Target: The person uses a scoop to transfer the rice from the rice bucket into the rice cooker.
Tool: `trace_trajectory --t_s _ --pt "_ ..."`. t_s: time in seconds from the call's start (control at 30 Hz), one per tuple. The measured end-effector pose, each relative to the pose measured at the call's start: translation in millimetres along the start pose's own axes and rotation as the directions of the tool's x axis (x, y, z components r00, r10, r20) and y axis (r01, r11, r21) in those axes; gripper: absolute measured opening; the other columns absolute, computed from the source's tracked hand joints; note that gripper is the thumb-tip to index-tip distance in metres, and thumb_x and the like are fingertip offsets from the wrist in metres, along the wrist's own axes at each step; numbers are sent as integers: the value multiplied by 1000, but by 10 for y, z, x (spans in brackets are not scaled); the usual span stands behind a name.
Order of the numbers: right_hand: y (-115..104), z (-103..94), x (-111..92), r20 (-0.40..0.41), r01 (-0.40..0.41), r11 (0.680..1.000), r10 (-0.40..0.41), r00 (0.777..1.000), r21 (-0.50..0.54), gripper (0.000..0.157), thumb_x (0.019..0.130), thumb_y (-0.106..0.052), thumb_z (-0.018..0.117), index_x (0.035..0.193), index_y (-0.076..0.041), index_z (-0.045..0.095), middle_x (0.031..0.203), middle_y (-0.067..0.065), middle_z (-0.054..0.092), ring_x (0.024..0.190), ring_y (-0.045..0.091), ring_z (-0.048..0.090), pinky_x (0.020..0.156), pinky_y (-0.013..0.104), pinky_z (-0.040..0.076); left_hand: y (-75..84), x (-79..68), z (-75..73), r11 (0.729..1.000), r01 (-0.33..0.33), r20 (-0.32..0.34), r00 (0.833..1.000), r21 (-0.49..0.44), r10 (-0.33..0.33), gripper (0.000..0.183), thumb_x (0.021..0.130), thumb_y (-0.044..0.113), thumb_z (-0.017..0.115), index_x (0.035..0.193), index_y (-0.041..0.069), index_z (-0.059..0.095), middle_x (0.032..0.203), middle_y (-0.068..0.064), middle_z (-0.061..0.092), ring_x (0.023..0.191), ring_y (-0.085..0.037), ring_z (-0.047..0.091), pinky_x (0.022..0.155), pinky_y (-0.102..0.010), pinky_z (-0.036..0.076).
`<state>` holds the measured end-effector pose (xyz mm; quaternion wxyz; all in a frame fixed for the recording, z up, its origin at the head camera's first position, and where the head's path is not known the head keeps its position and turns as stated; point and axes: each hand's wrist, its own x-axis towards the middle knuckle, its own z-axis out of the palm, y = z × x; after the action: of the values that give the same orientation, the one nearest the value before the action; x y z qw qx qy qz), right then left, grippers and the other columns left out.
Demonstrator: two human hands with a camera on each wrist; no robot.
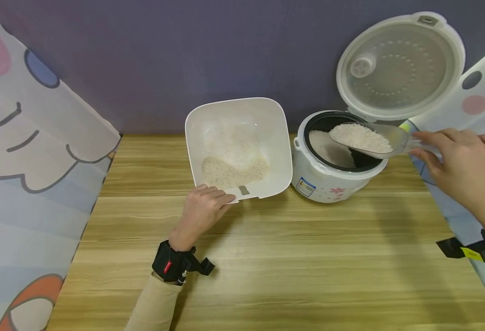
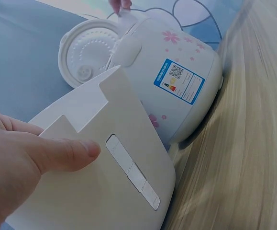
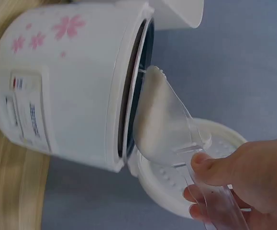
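My right hand grips the handle of a clear plastic scoop heaped with white rice. The scoop hangs over the open mouth of a white rice cooker with pink flowers, its front end tipped slightly down in the right wrist view. More rice lies in the cooker's dark inner pot. On the left, my left hand holds the near rim of a white square bin, thumb outside on its wall. Rice is gathered along the bin's near side.
The cooker's round lid stands raised behind it. Bin and cooker sit side by side at the back of the wooden table, near a plain dark backdrop. Printed cartoon cloth covers the left side.
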<state>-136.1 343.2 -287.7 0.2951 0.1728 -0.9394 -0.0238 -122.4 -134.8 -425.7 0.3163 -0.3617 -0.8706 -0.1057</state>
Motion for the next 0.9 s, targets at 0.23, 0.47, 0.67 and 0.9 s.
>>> trace_trajectory --t_s 0.23,0.47,0.67,0.9 --pt "170 0 63 -23 54 998 -54 998 13 22 101 -10 64 116 7 67 107 36 66 94 59 58 91 68 41 5 11 -7 1000 2 9 1000 3 -2 9 80 17 88 86 16 83 79 4 78 66 -13 71 52 -23 43" --pt "223 -32 132 -21 84 996 -84 996 14 41 76 17 77 113 9 64 106 37 63 96 59 54 94 68 38 4 3 -8 1000 2 8 1000 7 -2 11 78 18 90 86 17 83 78 4 78 65 -13 70 52 -23 42" --pt "189 -78 140 -52 125 991 -127 991 -41 39 78 14 75 114 8 63 103 35 63 97 56 56 94 66 40 -2 -11 11 1000 2 3 1000 3 -2 13 77 18 91 86 17 83 78 4 77 65 -13 70 52 -23 42" --pt "84 -110 170 -90 125 988 -133 987 -93 34 85 14 69 117 9 63 105 36 62 101 55 55 100 67 40 -3 -11 12 1000 4 0 1000 5 -4 14 76 19 91 87 17 83 79 4 78 66 -14 71 53 -24 42"
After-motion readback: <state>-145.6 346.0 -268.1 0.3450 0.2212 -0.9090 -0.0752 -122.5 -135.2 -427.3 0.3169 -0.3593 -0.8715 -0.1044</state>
